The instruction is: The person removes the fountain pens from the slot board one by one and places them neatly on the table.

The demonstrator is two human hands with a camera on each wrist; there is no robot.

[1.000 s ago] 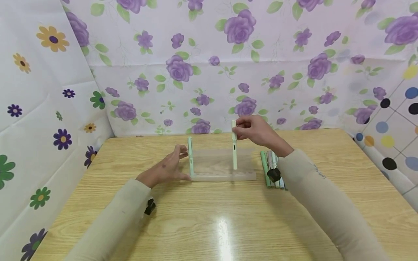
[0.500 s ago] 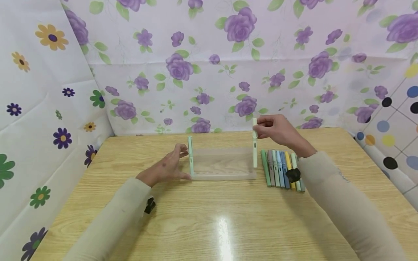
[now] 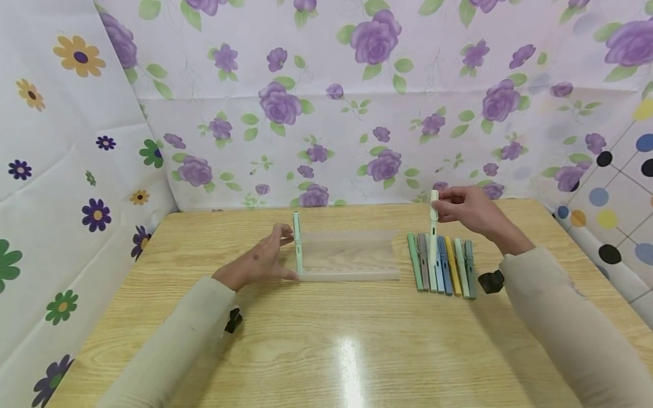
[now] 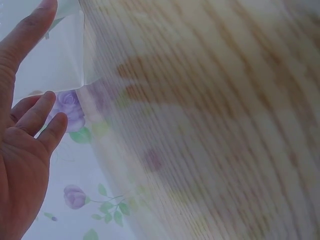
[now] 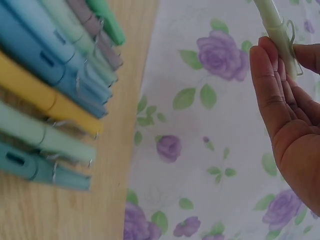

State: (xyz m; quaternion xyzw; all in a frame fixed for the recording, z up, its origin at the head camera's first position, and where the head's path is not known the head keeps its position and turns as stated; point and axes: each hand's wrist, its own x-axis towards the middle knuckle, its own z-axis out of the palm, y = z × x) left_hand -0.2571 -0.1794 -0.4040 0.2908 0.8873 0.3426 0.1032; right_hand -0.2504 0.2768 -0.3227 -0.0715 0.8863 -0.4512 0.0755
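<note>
In the head view, my left hand [image 3: 265, 258] holds the left end of a clear plastic pen rack [image 3: 352, 276], thumb at the front and fingers behind. A mint-green pen [image 3: 298, 249] stands upright at that end. The left wrist view shows a translucent panel [image 4: 50, 62] between my thumb and fingers. My right hand [image 3: 466, 209] pinches a pale cream-green pen [image 3: 433, 229] near its top, holding it upright above a row of pens. In the right wrist view, thumb and fingertips meet on this pen [image 5: 272, 20] at its clip.
Several capped pens in green, mauve-grey, blue, yellow [image 3: 453, 266] and teal lie side by side on the wooden table [image 3: 306, 334], right of the rack. A flower-print cloth [image 3: 331, 141] hangs behind the table. Other patterned cloths [image 3: 51, 187] flank it.
My right hand has moved right with the pale pen, from over the rack to over the row of pens. My left hand, the rack and the upright pen stay in place.
</note>
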